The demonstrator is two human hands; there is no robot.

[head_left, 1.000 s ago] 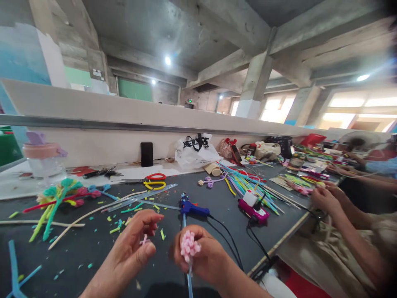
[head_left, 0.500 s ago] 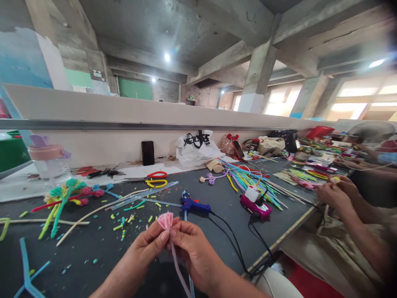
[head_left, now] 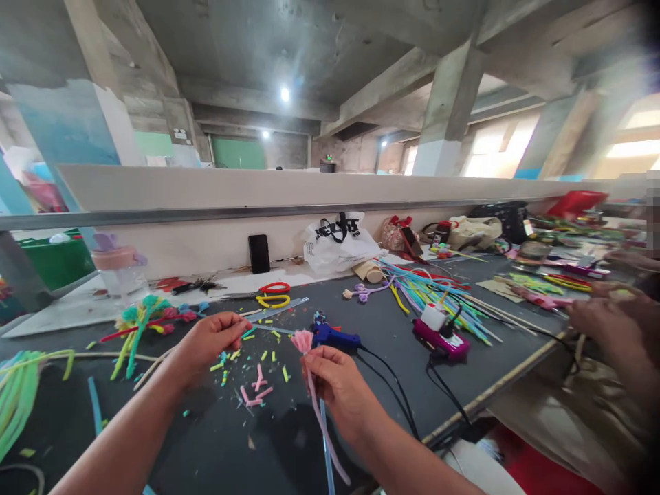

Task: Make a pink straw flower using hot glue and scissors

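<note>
My right hand (head_left: 335, 385) pinches a pink pipe-cleaner flower (head_left: 302, 341) just below its fluffy fanned head; its pale pink stem (head_left: 320, 419) hangs down under the fingers. To the left and apart from it, my left hand (head_left: 219, 340) is closed with thumb and fingertips together; whatever may be between them is too small to make out. Just behind the flower lies a blue glue gun (head_left: 336, 338) with a clear glue stick (head_left: 326, 447) running below. Scissors (head_left: 273, 294) with red and yellow handles lie beyond my left hand. Short pink pieces (head_left: 258, 390) are scattered between my hands.
Coloured pipe-cleaner flowers (head_left: 139, 323) lie at the left, a bundle of pipe cleaners (head_left: 438, 302) at the right. A purple power strip (head_left: 442, 340) trails cables over the table edge. A bottle (head_left: 118, 271), phone (head_left: 258, 254) and white bag (head_left: 340, 244) stand behind. A co-worker's hands (head_left: 603, 313) are far right.
My left hand has left the flower and moved left and forward. My right hand still holds the flower, now a little farther right. Pink pieces now show on the table.
</note>
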